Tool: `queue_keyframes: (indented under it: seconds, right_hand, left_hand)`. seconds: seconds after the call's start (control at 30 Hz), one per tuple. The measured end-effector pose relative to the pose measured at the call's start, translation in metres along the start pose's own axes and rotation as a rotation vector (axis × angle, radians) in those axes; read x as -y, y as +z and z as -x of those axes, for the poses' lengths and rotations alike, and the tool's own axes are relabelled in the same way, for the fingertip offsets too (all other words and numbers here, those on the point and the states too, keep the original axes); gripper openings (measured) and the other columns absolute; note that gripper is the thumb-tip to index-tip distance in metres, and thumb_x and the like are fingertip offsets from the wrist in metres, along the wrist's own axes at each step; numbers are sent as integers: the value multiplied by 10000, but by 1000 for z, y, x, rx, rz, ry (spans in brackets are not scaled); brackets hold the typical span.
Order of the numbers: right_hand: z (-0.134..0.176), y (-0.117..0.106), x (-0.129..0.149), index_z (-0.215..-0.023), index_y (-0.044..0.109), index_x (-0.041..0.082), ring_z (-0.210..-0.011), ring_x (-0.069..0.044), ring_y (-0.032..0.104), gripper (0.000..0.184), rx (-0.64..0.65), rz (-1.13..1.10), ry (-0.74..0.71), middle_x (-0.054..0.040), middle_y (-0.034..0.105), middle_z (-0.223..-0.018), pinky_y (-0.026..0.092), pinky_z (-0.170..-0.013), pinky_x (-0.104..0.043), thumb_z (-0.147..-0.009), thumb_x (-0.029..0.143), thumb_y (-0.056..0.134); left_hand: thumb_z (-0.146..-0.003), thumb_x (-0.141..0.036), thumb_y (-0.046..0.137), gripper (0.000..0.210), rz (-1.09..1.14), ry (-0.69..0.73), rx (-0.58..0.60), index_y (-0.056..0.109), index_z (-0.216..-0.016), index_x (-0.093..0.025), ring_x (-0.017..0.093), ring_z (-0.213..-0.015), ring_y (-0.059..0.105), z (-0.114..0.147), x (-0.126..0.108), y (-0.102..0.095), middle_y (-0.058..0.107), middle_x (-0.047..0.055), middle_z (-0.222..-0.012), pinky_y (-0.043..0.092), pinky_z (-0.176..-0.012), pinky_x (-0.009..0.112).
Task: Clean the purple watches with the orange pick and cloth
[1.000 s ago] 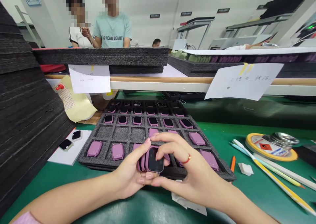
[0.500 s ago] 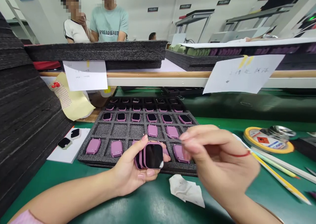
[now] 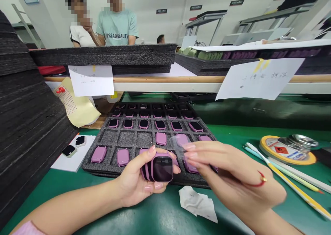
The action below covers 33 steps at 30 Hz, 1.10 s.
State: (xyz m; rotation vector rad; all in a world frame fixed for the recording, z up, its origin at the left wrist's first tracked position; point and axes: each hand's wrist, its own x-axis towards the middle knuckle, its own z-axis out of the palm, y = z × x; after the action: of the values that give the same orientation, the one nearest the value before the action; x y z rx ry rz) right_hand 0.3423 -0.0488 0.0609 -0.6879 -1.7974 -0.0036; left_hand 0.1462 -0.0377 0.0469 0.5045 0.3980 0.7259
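Note:
My left hand (image 3: 139,176) is closed around a small stack of pink smartwatch bodies (image 3: 162,168), the nearest one showing its dark screen. Between the thumb and fingers of my right hand (image 3: 232,173) is a clear, thin film (image 3: 177,146), held up to the right of the stack and apart from it. Behind both hands lies a black foam tray (image 3: 111,137) with square compartments. Some of its pink watch bodies (image 3: 122,157) lie back up, others screen up, and several compartments in the left half of one row hold nothing. My right hand hides part of the tray's right side.
A crumpled white wipe (image 3: 198,204) lies in front of the tray. To the right are a round tin with a yellow rim (image 3: 287,150) and several pens (image 3: 297,183). Two pale watches (image 3: 69,150) rest on white paper at left, beside stacked black foam (image 3: 23,124). A shelf (image 3: 160,87) crosses above.
My right hand has moved rightward from the stack, and the clear film now shows in its fingers. The pale glare patch at the front screen's corner is gone. My left hand keeps its hold.

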Motion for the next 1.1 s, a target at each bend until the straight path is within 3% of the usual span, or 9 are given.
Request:
queue_keyframes:
  seconds: [0.1,0.17,0.27,0.37,0.57,0.67,0.83,0.97,1.1]
  right_hand:
    - [9,-4,3,-1275,685,363,-877,-214,781,420,115,43,-104,-5,803,-1038,675,-777,-353,-914,147,700]
    - [18,-6,7,-1350,635,388,-918,-220,777,416,212,3,-87,5,800,-1080,664,-833,-366,-978,202,617]
    - [27,-9,12,-1400,591,384,-957,-213,771,463,374,-29,-18,25,795,-1112,640,-906,-350,-1001,156,535]
    - [27,-7,13,-1445,544,364,-917,-208,772,545,464,-2,-53,35,800,-1087,640,-892,-336,-962,113,559]
    - [11,10,13,-1354,602,273,-811,-221,727,473,281,102,-226,-3,806,-941,587,-824,-406,-899,192,703]
    - [7,16,16,-1438,505,213,-737,-210,663,633,296,112,-98,-34,743,-861,558,-690,-379,-879,364,760]
    - [7,17,16,-1285,567,256,-787,-163,642,486,307,-62,145,-2,693,-908,558,-715,-290,-852,247,786]
    - [5,14,10,-1298,547,278,-1011,-199,672,572,304,-83,160,-34,720,-1135,552,-931,-331,-804,260,835]
    - [6,13,7,-1343,523,280,-1015,-209,675,587,328,-86,153,-50,712,-1155,556,-911,-344,-828,229,799]
  left_hand:
    - [-730,-503,838,410,1,-23,-38,746,-884,-134,50,-389,491,0,-1,0,685,42,-662,180,-359,152]
    - [-712,-529,836,456,-6,-45,-80,745,-899,-123,52,-383,478,0,-1,-1,647,27,-627,168,-360,156]
    - [-715,-555,811,523,-25,-62,-120,744,-946,-91,52,-408,471,1,-1,-2,654,53,-685,159,-360,161]
    - [-722,-552,798,526,-33,-63,-116,743,-956,-84,51,-429,445,2,0,-2,644,54,-700,159,-364,167]
    - [-707,-558,832,481,-92,-10,-134,706,-847,-115,11,-402,355,2,2,2,562,-17,-634,123,-374,155]
    - [-727,-569,829,476,-193,67,-84,647,-775,-132,9,-375,277,1,6,2,465,-68,-531,117,-370,166]
    - [-751,-596,804,491,-207,106,-78,643,-805,-135,6,-366,224,-1,6,1,431,-92,-453,159,-383,147]
    - [-646,-569,891,521,-92,78,-167,632,-768,-133,-7,-369,261,-1,2,1,559,-45,-526,158,-352,120]
    - [-627,-581,896,556,-78,12,-146,704,-832,-101,-7,-384,320,-1,0,0,628,5,-588,141,-327,102]
